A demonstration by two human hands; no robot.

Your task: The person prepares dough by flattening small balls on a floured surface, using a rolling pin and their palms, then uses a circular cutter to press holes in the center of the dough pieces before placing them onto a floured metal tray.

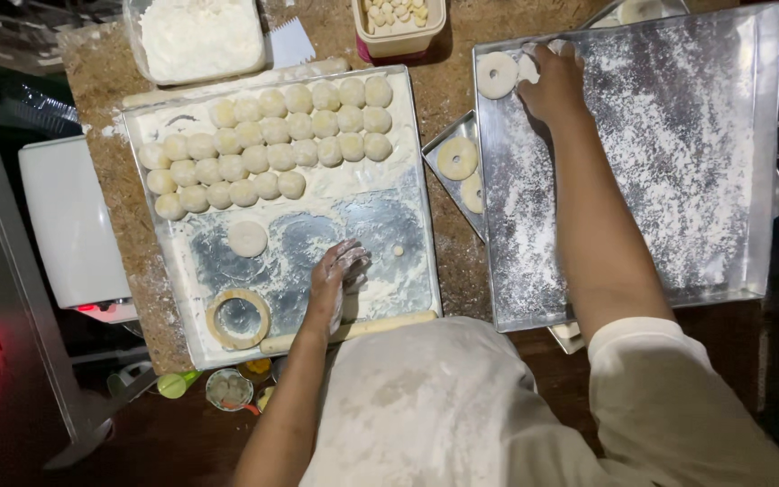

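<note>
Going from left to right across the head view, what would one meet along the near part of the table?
White scale → round ring cutter → flattened dough disc → left hand → floured empty tray.

I see the floured steel tray of pale dough balls (281,216) left of the larger dusted steel tray (678,162), both on the brown tabletop (448,90).

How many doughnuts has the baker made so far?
Only a few are done: one ring lies on the big floured tray, and two more show on the tray beneath. The right hand is setting down another. The left hand rests by the flattened round. Rows of dough balls remain uncut.
</note>
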